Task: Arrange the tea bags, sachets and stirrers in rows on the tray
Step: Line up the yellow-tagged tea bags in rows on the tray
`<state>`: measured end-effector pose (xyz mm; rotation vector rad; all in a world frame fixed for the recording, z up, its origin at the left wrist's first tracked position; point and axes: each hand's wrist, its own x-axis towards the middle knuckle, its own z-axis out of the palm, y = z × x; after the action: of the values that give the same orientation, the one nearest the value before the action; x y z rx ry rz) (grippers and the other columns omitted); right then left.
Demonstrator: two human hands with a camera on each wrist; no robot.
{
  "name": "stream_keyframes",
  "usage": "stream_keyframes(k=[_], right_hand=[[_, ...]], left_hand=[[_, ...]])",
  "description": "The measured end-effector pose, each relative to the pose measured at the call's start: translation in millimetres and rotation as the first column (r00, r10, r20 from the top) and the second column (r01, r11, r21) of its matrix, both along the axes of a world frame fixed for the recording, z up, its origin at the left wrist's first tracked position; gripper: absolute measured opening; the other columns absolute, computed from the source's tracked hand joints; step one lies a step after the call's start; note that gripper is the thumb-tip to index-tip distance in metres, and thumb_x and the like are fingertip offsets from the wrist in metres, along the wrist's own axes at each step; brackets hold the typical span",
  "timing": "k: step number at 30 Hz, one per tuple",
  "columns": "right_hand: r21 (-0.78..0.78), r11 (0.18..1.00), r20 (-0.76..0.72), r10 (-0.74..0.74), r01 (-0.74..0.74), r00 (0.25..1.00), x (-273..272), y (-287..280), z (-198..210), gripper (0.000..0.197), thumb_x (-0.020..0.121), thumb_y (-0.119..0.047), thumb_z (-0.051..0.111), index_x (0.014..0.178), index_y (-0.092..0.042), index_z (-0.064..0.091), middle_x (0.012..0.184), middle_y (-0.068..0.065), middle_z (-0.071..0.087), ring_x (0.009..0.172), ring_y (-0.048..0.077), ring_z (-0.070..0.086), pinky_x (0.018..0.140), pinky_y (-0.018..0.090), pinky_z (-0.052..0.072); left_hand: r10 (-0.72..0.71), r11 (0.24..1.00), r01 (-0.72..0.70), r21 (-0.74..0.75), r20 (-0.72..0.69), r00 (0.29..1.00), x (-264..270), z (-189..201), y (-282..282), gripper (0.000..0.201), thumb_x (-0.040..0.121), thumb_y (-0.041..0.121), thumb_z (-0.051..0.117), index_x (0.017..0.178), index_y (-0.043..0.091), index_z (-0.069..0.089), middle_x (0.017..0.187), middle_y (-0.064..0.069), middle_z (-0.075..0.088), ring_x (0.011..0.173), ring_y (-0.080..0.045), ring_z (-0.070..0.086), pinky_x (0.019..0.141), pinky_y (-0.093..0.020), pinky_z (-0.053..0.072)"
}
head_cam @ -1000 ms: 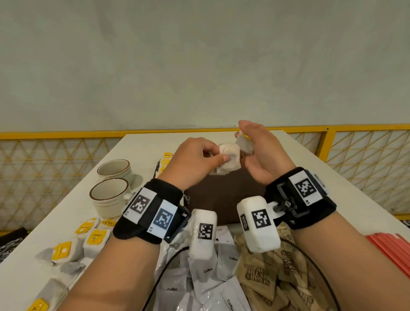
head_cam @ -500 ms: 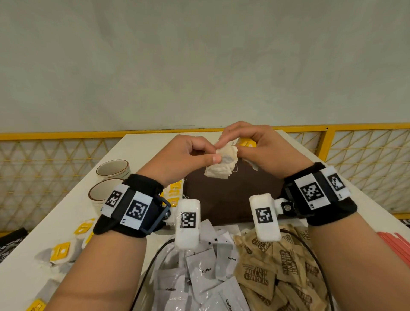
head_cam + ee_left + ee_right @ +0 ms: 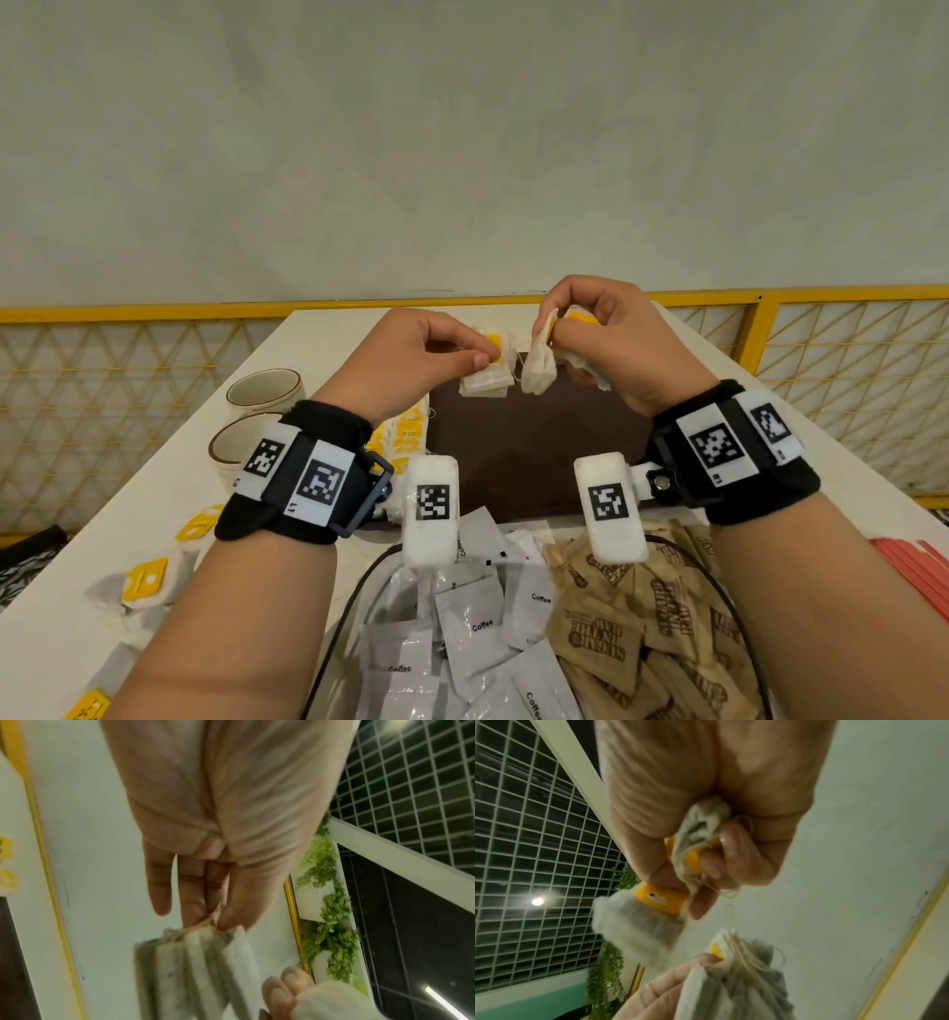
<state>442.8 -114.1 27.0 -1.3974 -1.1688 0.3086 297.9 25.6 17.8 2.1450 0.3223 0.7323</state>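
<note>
Little looks done: both hands, left grip (image 3: 436, 349) and right grip (image 3: 606, 339), pinch tangled tea bags (image 3: 485, 383) above the dark tray (image 3: 513, 462), its visible part bare, while sachets (image 3: 477, 627) and stirrers (image 3: 919, 570) lie below them, unsorted.

Setting: a café or refreshment area. Indicators: white table (image 3: 328, 329) with two ceramic cups (image 3: 264, 390) at centre left, coffee sachets (image 3: 477, 622) and brown sugar sachets (image 3: 631, 632) at bottom centre, yellow lattice railing (image 3: 102, 370) at mid-frame, wall-mounted planters of greenery (image 3: 331, 914).
</note>
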Motion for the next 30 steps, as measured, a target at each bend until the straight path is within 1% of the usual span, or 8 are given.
stream_keyframes(k=[4,8,13,15,18,21,24,30], right_hand=[[-0.124,0.988,0.031,-0.090,0.093,0.995,1.7,4.4,-3.6,0.016,0.083,0.001,0.054,0.070,-0.009,0.055,0.044,-0.004,0.046,0.032,0.011,0.033,0.039,0.019,0.026],[-0.149,0.978,0.025,-0.146,0.148,0.989,0.1,6.9,-4.1,0.011,0.080,-0.002,0.055,0.070,-0.006,0.056,0.046,-0.001,0.049,0.037,0.016,0.034,0.040,0.021,0.027],[-0.184,0.980,0.028,-0.076,0.080,0.997,-4.9,3.9,0.2,0.012,0.083,0.002,0.055,0.073,-0.005,0.058,0.046,-0.007,0.054,0.041,0.016,0.039,0.038,0.020,0.029],[-0.189,0.980,0.019,-0.068,0.070,0.997,-4.0,3.4,0.8,0.014,0.084,0.001,0.054,0.072,-0.006,0.057,0.048,-0.006,0.055,0.040,0.017,0.040,0.039,0.021,0.030],[-0.187,0.969,0.090,-0.146,0.160,0.985,-1.2,4.4,-1.4,0.013,0.082,-0.004,0.056,0.069,-0.008,0.057,0.048,-0.006,0.054,0.038,0.018,0.040,0.039,0.021,0.031],[-0.207,0.954,0.178,-0.181,0.217,0.967,-1.9,5.5,-2.6,0.013,0.081,-0.010,0.058,0.067,-0.010,0.057,0.056,0.002,0.057,0.036,0.017,0.042,0.041,0.022,0.032],[-0.209,0.960,0.153,-0.158,0.189,0.975,-3.3,5.7,-1.3,0.012,0.081,-0.010,0.057,0.070,-0.009,0.058,0.064,0.011,0.054,0.038,0.019,0.041,0.042,0.023,0.031],[-0.213,0.976,0.079,-0.035,0.051,0.996,1.3,-1.9,2.1,0.005,0.083,-0.007,0.069,0.084,-0.007,0.064,0.063,0.011,0.057,0.039,0.014,0.040,0.038,0.021,0.032]], left_hand=[[0.030,0.999,-0.031,0.030,0.033,0.999,1.9,1.2,-6.2,0.011,0.087,0.023,0.066,0.086,0.019,0.077,0.087,0.006,0.072,0.089,-0.009,0.066,0.085,-0.028,0.050],[0.005,1.000,-0.005,0.009,0.024,1.000,4.5,4.3,-17.3,0.037,0.075,0.051,0.063,0.080,0.017,0.077,0.082,0.006,0.071,0.082,-0.004,0.065,0.080,-0.024,0.048],[0.032,0.993,-0.024,0.118,-0.072,0.997,8.2,-0.6,-19.5,0.008,0.081,0.029,0.073,0.079,0.022,0.075,0.083,0.011,0.069,0.079,-0.002,0.063,0.075,-0.023,0.048],[0.048,0.994,-0.042,0.101,-0.051,0.998,8.5,-0.9,-18.1,0.011,0.085,0.024,0.068,0.079,0.021,0.076,0.084,0.005,0.070,0.083,-0.008,0.064,0.079,-0.027,0.049],[0.040,0.999,-0.039,0.027,-0.038,0.998,7.0,0.4,-18.8,0.030,0.092,0.037,0.056,0.078,0.020,0.076,0.086,-0.002,0.071,0.084,-0.014,0.061,0.089,-0.035,0.045],[0.042,0.996,-0.037,0.085,-0.049,0.998,7.5,0.6,-22.7,0.033,0.079,0.055,0.065,0.072,0.024,0.075,0.078,0.000,0.069,0.076,-0.011,0.061,0.076,-0.032,0.047],[0.091,0.982,-0.077,0.172,-0.077,0.993,11.4,-1.8,-22.4,0.016,0.081,0.035,0.071,0.068,0.028,0.068,0.075,0.012,0.064,0.070,0.000,0.058,0.066,-0.017,0.043],[0.109,0.990,-0.110,0.086,0.014,0.994,12.3,-3.2,-14.9,0.009,0.084,0.018,0.070,0.076,0.021,0.070,0.074,0.013,0.065,0.066,0.004,0.058,0.063,-0.010,0.042]])
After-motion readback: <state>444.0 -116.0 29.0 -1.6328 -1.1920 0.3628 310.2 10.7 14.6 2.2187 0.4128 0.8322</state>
